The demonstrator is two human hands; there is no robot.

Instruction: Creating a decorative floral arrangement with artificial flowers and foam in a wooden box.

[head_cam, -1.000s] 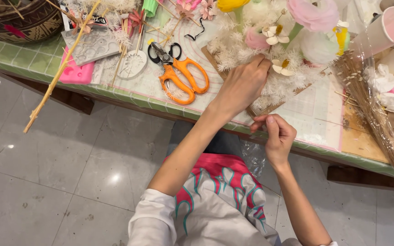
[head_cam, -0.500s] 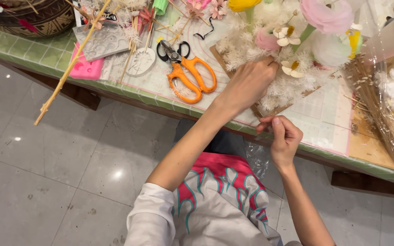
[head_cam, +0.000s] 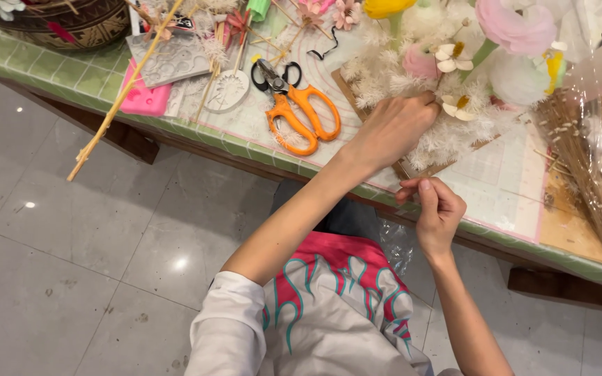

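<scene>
Left hand grips bouquet; right hand pinches below.

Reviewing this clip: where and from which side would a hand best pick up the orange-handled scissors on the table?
Grip the orange-handled scissors by the two orange loops, coming from the table's near edge. They lie flat and closed, loops toward the person, dark blades pointing away. The left hand is nearer; the right hand is pinching something small.

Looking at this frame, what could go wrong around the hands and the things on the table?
The long stick juts past the table edge and could likely be knocked to the floor. The left hand presses into the fluffy white flowers, which look fragile and may crush or shed. The orange scissors lie close to the left forearm, so a sideways sweep might catch them.
</scene>
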